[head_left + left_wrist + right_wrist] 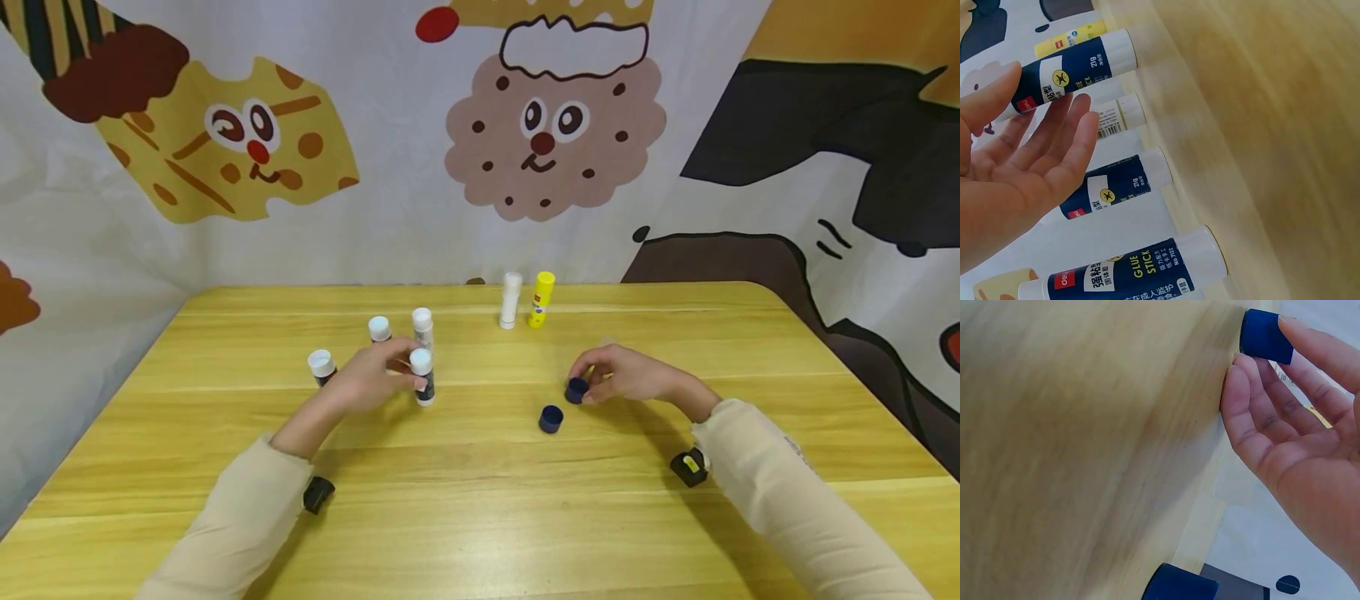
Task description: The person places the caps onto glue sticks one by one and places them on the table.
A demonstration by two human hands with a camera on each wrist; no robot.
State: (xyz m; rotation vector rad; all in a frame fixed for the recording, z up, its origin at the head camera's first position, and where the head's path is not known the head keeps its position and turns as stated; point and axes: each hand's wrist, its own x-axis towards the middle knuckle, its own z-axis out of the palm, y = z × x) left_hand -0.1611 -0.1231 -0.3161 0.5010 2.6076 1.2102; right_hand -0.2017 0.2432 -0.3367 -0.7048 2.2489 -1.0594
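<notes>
My left hand holds an upright glue stick with a dark blue label and white ends, pinched between thumb and fingers. Beside that hand stand another dark blue glue stick, a nearer one lettered "GLUE STICK", and a white-topped glue stick with a barcode. On the right, my right hand pinches a dark blue cap by its sides, its fingertips close to the tabletop. A second dark blue cap sits on the table a little left and nearer.
Toward the back of the wooden table a white glue stick and a yellow glue stick stand side by side. A cloth with cartoon prints hangs behind the table's far edge.
</notes>
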